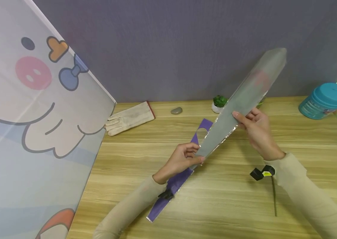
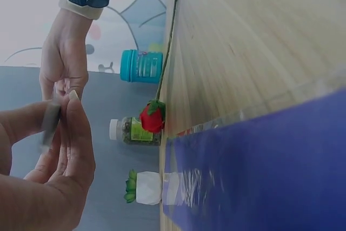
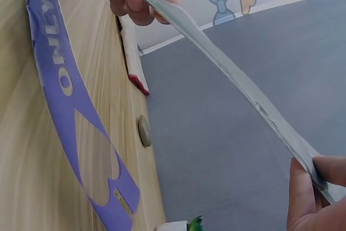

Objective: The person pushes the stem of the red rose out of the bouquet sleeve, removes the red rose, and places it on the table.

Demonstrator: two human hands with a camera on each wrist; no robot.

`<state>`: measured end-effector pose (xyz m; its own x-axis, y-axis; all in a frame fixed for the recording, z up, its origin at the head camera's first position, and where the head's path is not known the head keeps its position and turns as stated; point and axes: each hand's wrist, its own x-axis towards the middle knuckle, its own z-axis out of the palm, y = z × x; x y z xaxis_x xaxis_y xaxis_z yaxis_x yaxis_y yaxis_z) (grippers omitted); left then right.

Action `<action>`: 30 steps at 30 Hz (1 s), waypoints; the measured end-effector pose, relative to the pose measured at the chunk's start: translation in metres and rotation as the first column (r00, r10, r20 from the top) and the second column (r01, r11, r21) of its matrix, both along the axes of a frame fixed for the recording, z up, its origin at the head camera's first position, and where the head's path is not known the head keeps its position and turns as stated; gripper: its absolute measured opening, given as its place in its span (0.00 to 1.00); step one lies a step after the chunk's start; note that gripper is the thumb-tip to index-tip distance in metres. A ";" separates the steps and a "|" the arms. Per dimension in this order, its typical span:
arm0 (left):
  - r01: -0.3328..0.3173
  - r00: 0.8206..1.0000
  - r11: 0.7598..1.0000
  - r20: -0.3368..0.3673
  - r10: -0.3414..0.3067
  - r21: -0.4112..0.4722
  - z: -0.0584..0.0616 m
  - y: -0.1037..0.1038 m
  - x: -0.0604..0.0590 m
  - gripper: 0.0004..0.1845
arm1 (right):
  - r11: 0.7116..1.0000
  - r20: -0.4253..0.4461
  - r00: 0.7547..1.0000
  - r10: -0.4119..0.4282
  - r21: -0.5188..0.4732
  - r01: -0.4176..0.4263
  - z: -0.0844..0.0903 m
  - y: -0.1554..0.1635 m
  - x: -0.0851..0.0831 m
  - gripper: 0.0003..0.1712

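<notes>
Both hands hold a long, tapering, translucent grey-green flower sleeve (image 1: 237,103) with shiny edges and a pink patch near its wide upper end. My left hand (image 1: 183,159) pinches it near the narrow lower end, and my right hand (image 1: 256,131) grips its right edge around the middle. It slants up to the right and appears nearly edge-on in the right wrist view. Beneath my left arm lies a purple sleeve (image 1: 178,181) with a heart-shaped window; the right wrist view shows "ONLY" on it. A red rose (image 2: 152,116) lies on the table; its stem (image 1: 274,199) shows beside my right forearm.
Along the back of the wooden table sit a pale work glove (image 1: 131,119), a grey stone (image 1: 176,110), a small potted plant (image 1: 219,103) and a turquoise tub (image 1: 325,99). A white-lidded jar (image 2: 141,131) stands between plant and tub. A grey wall rises behind, a cartoon panel at left.
</notes>
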<state>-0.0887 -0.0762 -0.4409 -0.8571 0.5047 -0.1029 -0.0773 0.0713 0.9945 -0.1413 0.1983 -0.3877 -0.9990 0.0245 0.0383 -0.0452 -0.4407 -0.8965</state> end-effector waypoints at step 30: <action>-0.062 0.997 0.997 -0.038 0.060 -0.038 -0.002 -0.005 0.002 0.15 | 0.985 0.046 0.998 0.038 0.169 -0.046 -0.010 -0.013 0.019 0.20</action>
